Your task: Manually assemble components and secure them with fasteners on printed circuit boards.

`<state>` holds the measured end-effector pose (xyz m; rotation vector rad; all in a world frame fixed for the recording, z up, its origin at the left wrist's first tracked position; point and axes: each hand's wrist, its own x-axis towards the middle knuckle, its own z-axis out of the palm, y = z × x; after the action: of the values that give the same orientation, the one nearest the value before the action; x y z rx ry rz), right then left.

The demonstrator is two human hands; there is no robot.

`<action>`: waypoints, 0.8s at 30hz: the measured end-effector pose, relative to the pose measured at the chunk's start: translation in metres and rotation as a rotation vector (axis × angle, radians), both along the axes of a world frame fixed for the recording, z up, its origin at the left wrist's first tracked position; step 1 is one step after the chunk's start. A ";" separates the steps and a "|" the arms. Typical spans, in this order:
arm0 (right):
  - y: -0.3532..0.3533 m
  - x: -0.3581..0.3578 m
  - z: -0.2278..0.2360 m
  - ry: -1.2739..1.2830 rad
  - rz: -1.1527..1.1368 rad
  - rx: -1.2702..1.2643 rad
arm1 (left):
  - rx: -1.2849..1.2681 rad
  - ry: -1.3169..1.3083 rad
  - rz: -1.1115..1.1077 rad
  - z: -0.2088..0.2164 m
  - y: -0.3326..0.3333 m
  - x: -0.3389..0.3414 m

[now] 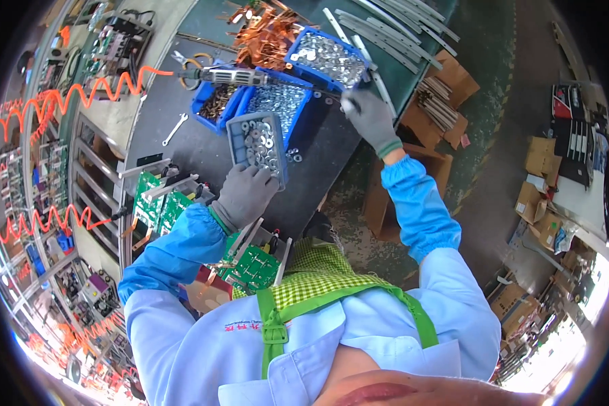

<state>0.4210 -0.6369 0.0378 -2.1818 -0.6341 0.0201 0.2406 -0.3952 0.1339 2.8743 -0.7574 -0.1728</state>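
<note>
My left hand (247, 193), in a grey glove, grips the near edge of a small grey-blue bin (233, 145) of metal washers (258, 142). That bin sits tilted against a blue bin (294, 115) of small silvery hardware. My right hand (371, 116), gloved too, is closed just off the near right corner of another blue bin (296, 57), which holds shiny washers (326, 57). Its fingertips are pinched around something small and pale, blurred too much to name. Below my left hand are green circuit boards (254, 267) with metal bars.
An electric screwdriver (233, 76) lies across the bins beside scissors (189, 68). Copper strips (267, 34) are heaped behind; a wrench (175, 129) lies left. Metal rails (392, 34) lie at the far right. A cardboard box (409, 183) stands beyond the table's right edge. Orange coiled hoses (81, 91) hang left.
</note>
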 end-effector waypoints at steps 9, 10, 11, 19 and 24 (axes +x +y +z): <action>0.024 0.042 0.019 -0.328 -0.099 -0.295 | 0.045 -0.119 0.078 0.046 0.025 0.084; 0.034 0.052 0.019 -0.389 -0.089 -0.394 | 0.051 -0.151 0.082 0.047 0.025 0.091; 0.042 0.061 0.019 -0.387 -0.087 -0.387 | 0.051 -0.183 0.082 0.047 0.026 0.098; 0.090 0.099 0.010 0.022 0.102 -0.851 | 0.194 -0.146 0.173 0.047 0.031 0.108; 0.099 0.106 0.028 0.058 0.140 -0.985 | 0.161 -0.157 0.157 0.047 0.044 0.106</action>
<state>0.5271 -0.5375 0.0657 -3.0425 -0.8520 0.5760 0.3469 -0.3515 0.1808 3.1139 -0.5619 0.0122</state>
